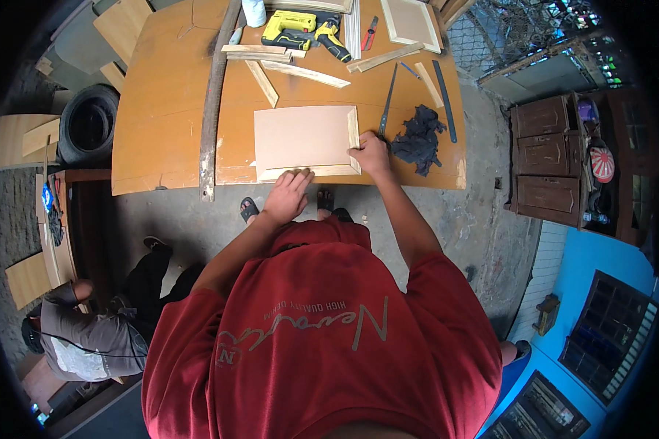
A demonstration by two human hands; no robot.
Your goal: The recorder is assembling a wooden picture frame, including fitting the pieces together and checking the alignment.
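At the frame's centre, a flat framed panel (305, 139) was lain on the orange desk (168, 110). Its lower edge was pressed by the left hand (288, 194), grip released and flat; its lower right corner was grasped by the right hand (370, 154), beside a black rag (419, 137).

Panel (304, 137) on table (168, 110) (rag (417, 139) right).

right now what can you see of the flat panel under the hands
The panel is a flat, pale tan rectangular board, like thin plywood or fibreboard, lying on the orange-brown table near its front edge. Light wooden trim strips frame its right and bottom sides, meeting at the lower right corner. The left hand presses the bottom strip; the right hand rests on that corner.
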